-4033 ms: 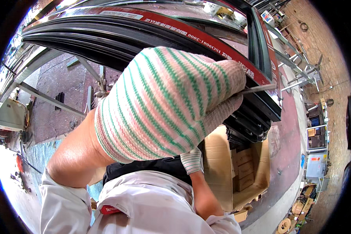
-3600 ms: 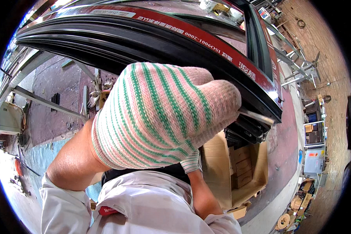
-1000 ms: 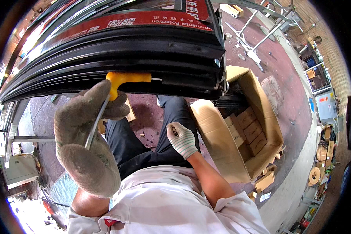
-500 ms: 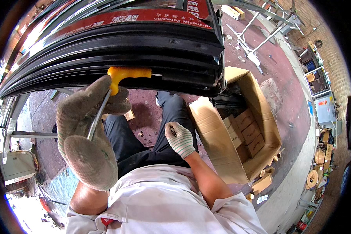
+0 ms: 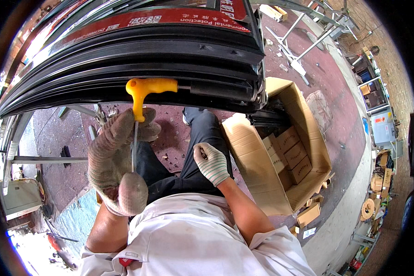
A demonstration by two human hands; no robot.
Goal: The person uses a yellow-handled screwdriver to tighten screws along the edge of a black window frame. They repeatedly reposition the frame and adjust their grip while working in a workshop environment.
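Observation:
My gloved left hand (image 5: 119, 161) is at the long steel shaft of a yellow-handled hex key (image 5: 145, 89), thumb low on the shaft and fingers behind it. The key's short end points right and meets the end part of a black profile frame (image 5: 161, 60), in a groove on its near side. How deep the tip sits is hidden. My right hand (image 5: 210, 161), in a striped glove, rests closed over my thigh. Something small and dark shows between its fingers, too little visible to name.
Right of my leg stands an open cardboard box (image 5: 257, 179) holding small brown boxes (image 5: 296, 154) and black pieces. A red printed strip (image 5: 170, 20) lies along the frame. Metal stands (image 5: 46, 159) are at left, with debris on the dark red floor.
My left hand has moved right, swinging the hex key's long shaft from a slant to nearly straight down. The yellow handle stays by the frame. My right hand has barely moved.

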